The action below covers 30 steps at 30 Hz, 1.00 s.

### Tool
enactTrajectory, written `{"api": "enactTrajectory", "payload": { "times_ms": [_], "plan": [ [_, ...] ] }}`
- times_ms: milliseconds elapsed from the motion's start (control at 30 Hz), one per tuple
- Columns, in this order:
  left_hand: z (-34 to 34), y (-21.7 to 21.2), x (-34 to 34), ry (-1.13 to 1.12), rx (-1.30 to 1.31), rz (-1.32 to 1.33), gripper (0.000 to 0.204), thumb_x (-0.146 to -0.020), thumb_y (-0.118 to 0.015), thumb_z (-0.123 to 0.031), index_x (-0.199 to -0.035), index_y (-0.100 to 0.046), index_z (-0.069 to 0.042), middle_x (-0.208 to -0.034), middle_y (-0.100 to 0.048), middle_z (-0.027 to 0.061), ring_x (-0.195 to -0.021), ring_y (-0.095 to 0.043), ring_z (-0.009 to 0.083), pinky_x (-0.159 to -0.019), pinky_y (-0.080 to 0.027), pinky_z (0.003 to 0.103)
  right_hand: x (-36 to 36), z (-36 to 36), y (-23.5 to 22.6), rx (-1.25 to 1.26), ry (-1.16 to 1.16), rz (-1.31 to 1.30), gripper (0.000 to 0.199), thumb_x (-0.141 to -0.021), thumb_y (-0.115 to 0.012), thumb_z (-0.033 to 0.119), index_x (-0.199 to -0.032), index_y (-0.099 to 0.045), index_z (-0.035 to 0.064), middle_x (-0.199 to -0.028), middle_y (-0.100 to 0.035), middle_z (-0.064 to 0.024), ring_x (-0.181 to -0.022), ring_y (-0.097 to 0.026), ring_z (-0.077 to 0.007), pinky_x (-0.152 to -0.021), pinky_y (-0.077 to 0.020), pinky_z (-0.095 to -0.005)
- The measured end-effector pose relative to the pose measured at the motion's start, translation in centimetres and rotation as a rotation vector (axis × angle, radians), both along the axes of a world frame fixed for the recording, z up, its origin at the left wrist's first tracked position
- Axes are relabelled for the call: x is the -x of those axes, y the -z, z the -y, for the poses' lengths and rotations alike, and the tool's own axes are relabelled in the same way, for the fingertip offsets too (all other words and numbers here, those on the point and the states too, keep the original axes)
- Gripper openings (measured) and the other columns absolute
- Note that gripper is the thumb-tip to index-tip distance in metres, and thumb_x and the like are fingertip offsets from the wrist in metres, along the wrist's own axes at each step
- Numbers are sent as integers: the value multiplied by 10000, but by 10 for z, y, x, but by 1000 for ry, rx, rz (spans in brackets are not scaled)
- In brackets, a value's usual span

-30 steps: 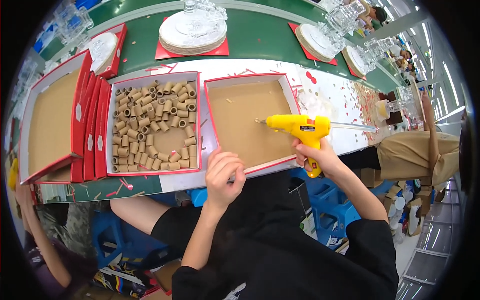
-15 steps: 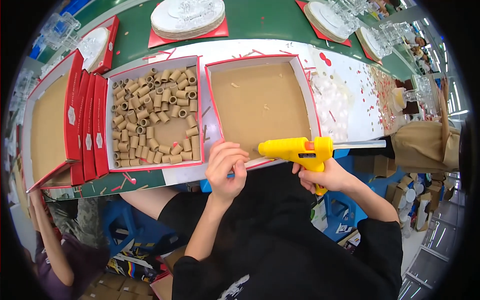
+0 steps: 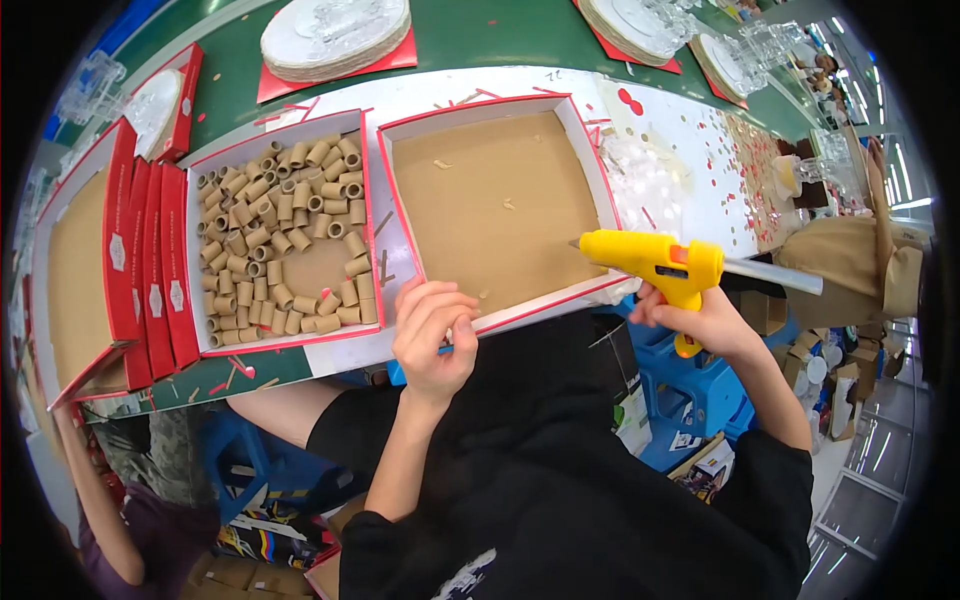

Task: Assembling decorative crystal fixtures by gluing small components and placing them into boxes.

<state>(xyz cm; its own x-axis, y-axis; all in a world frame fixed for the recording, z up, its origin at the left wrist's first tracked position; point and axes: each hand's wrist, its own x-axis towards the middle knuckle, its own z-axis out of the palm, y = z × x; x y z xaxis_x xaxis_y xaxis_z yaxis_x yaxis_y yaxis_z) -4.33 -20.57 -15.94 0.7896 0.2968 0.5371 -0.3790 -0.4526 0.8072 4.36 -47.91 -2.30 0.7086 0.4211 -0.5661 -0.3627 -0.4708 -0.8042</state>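
Note:
My right hand (image 3: pixel 708 322) is wrapped round the grip of a yellow hot glue gun (image 3: pixel 645 255). Its dark nozzle points left over the near right part of a shallow red-edged cardboard box (image 3: pixel 480 215). A clear glue stick (image 3: pixel 775 275) juts from the gun's back. At the box's near left corner is my left hand (image 3: pixel 432 340), fingers curled and thumb tip close to them; whatever they pinch, if anything, is hidden. A few small tan scraps (image 3: pixel 443 164) lie inside the box. To its left, a matching box (image 3: pixel 374 240) holds many short brown cardboard tubes (image 3: pixel 285 215).
Red boxes (image 3: pixel 150 270) are stacked on edge at the left. Across the green table (image 3: pixel 480 40) stand round white boards (image 3: pixel 335 35) with clear plastic pieces. White fluffy material (image 3: pixel 650 185) and red bits lie right of the box. Another person's arm (image 3: pixel 100 500) shows lower left; blue stools (image 3: pixel 690 390) stand below.
The glue gun has moved right with my right hand, its nozzle tilting up, away from the box's near edge. My left hand stays by the corner. The whole view has shifted slightly.

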Motion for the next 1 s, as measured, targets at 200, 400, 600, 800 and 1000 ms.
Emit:
{"api": "enactTrajectory", "payload": {
  "times_ms": [200,400,600,800,1000],
  "plan": [
    [1,4,-1,1,-28,-16,83,-754,-538,-18,-692,-593,-9,-744,-644,81,-846,-605,284,-911,-424,437,1,17,5,149,85,-149,175,-850,-640,152,-924,-530,36,-665,-528,-29,-574,-555,-115,-515,-441,-231],
    [-2,7,2,8,-15,-14,64,-753,-583,-33,-695,-607,-22,-760,-643,61,-849,-609,274,-903,-420,439,7,9,4,145,114,-130,174,-861,-634,151,-865,-501,38,-575,-473,-22,-429,-459,-104,-414,-379,-221],
    [-3,-1,-4,2,-44,9,34,-742,-588,-32,-710,-599,-26,-767,-644,79,-829,-619,286,-847,-450,433,4,14,-1,173,133,-145,166,-863,-637,156,-853,-511,49,-556,-479,-14,-424,-461,-100,-408,-386,-233],
    [1,4,-1,32,-18,6,40,-761,-585,-16,-730,-611,-19,-782,-645,100,-852,-620,295,-813,-476,412,1,18,-5,-41,252,-32,295,-852,-648,309,-946,-539,52,-752,-616,-85,-641,-625,-156,-489,-470,-224],
    [4,-6,2,61,-58,-47,103,-808,-572,-48,-726,-617,-7,-769,-657,97,-846,-612,288,-808,-474,380,-77,87,36,-186,627,76,562,-914,-413,596,-1135,-535,94,-970,-641,-56,-903,-619,-149,-706,-497,-271]
  ]
}}
